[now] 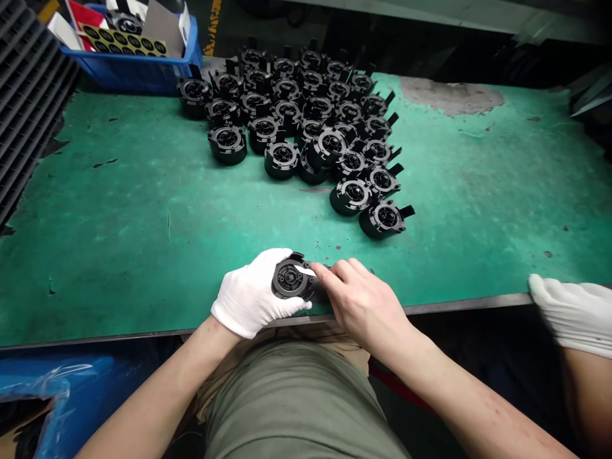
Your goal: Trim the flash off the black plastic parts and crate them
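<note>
My left hand (258,293), in a white glove, is closed around a round black plastic housing (289,278) near the table's front edge. The housing's ribbed face with a central hub points up at me. My bare right hand (361,296) is closed at the housing's right side, index finger stretched toward its rim. From the right fingertips a thin pale blade-like strip (305,271) reaches over the housing's face; whatever continues from it inside the hand is hidden. Beyond my hands stand many similar black housings (282,158), the closest ones to the right (382,218).
The green table (143,210) has worn patches. A blue bin (129,71) with papers and a sticker sheet stands back left, beside stacked ribbed black trays (29,95). Another person's gloved hand (574,312) rests at the right front edge. A blue crate (62,395) sits below left.
</note>
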`<action>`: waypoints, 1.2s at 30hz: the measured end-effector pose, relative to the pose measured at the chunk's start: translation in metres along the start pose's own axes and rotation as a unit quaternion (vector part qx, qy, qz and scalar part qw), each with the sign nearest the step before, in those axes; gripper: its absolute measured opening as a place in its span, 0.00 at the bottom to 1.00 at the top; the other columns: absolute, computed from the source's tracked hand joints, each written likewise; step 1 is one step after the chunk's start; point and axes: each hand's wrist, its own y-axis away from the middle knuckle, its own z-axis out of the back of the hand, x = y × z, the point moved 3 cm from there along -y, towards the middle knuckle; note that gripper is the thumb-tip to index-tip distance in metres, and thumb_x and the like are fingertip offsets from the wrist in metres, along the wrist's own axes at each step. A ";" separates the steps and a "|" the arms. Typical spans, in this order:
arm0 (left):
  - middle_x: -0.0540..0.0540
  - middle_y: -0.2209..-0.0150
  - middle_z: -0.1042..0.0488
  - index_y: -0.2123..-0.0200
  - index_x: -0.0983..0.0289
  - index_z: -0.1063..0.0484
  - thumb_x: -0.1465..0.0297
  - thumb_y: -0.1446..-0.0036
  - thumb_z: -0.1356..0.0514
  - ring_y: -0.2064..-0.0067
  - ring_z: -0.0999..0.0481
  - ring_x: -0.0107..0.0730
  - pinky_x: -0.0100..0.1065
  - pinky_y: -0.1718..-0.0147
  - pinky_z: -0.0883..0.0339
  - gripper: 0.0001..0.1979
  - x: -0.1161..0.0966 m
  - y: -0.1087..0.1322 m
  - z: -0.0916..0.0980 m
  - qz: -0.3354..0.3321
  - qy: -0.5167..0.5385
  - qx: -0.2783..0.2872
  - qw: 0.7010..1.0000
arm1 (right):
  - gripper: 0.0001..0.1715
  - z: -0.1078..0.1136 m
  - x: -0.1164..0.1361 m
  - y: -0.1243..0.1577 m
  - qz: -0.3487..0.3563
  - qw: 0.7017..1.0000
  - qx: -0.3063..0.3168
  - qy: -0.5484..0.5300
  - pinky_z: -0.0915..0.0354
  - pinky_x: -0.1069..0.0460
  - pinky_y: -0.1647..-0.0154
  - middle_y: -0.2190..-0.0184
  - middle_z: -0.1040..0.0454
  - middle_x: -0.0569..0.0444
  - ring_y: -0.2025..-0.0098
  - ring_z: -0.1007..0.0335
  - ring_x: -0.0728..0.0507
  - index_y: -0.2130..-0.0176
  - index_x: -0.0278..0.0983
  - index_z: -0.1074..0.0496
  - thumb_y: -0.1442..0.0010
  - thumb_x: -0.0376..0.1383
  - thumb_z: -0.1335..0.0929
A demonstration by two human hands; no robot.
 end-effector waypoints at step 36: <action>0.61 0.36 0.24 0.32 0.58 0.35 0.61 0.36 0.30 0.35 0.22 0.44 0.45 0.34 0.28 0.33 0.021 0.015 0.006 -0.123 0.142 0.003 0.982 | 0.26 -0.033 -0.013 -0.006 -0.207 0.766 0.035 -0.608 0.32 0.51 0.63 0.64 0.24 0.56 0.64 0.28 0.45 0.41 0.41 0.26 0.29 0.54 0.32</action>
